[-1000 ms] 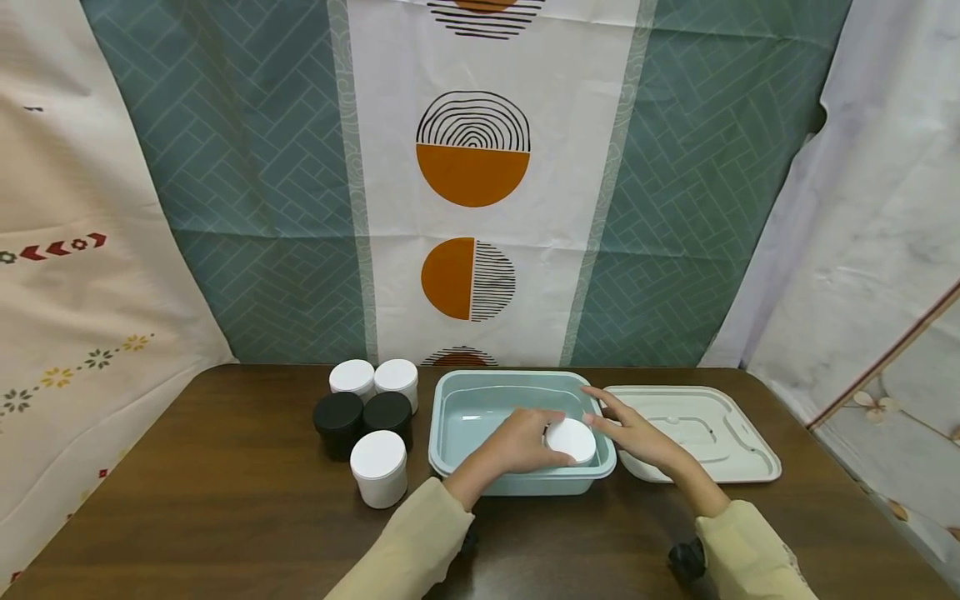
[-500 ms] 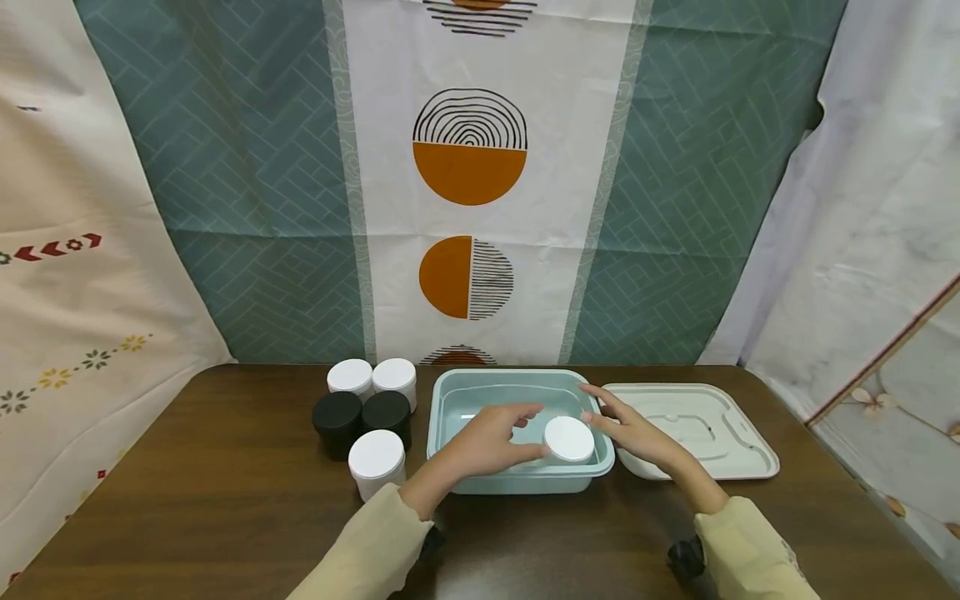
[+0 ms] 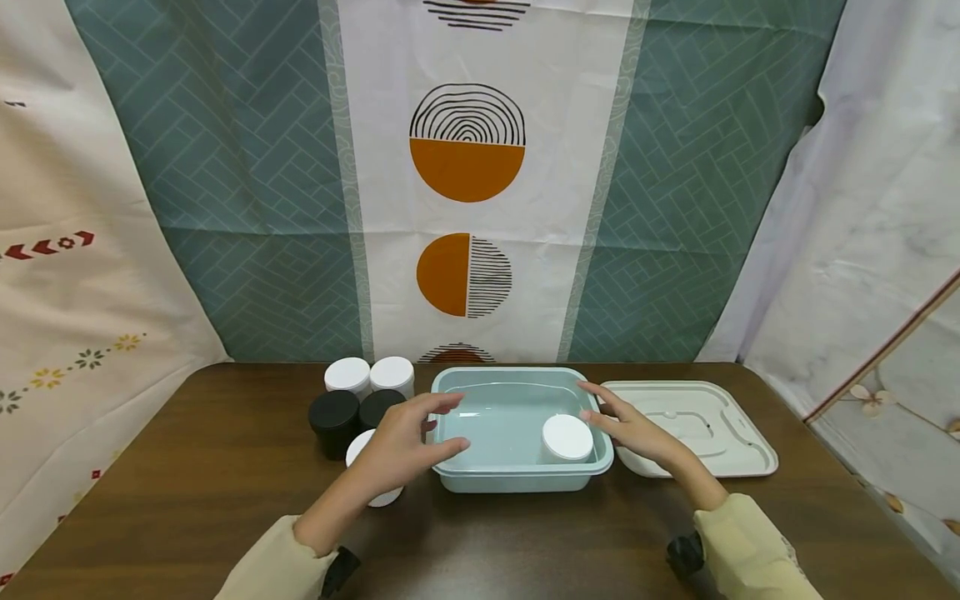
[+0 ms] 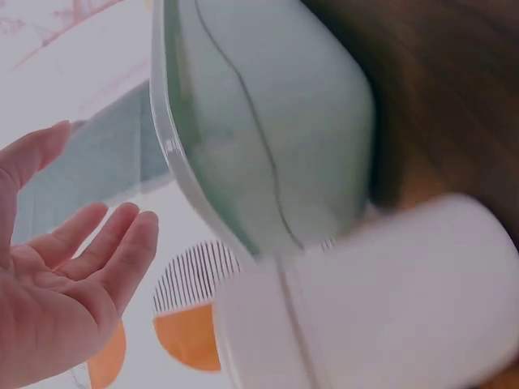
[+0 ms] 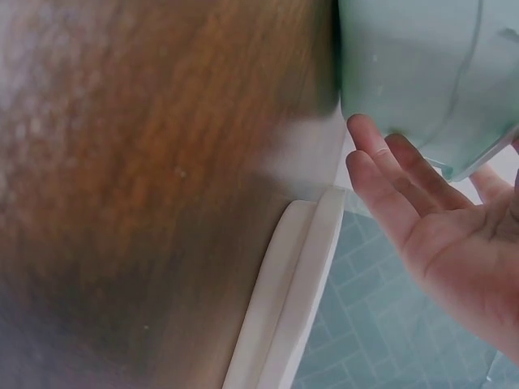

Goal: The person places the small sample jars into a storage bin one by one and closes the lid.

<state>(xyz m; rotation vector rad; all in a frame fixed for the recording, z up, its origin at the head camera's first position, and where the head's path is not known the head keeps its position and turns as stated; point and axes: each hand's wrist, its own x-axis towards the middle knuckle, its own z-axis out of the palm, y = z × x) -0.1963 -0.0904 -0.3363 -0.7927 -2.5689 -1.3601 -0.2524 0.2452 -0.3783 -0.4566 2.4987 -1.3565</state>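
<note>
My left hand (image 3: 408, 437) is over the front white lidded jar (image 3: 358, 447), partly hiding it, with thumb and fingers spread and nothing between them. In the left wrist view a white jar (image 4: 381, 300) fills the lower right, with the fingers (image 4: 130, 251) apart from it. My right hand (image 3: 633, 432) is at the right rim of the pale blue plastic tub (image 3: 517, 482), its thumb reaching over the rim. In the right wrist view its straight fingers (image 5: 413, 174) lie along the tub's outer wall. Inside the tub, a white jar (image 3: 567, 437) stands upright in the front right corner.
Two black-lidded jars (image 3: 333, 421) and two white jars (image 3: 347, 375) stand grouped left of the tub. An off-white tub lid (image 3: 697, 425) lies flat at the right. Behind the brown wooden table (image 3: 187, 483) hang patterned curtains (image 3: 652, 208).
My left hand has let go of the white jar in the tub and moved left, out of the tub to the front jar. My right hand has stayed at the rim.
</note>
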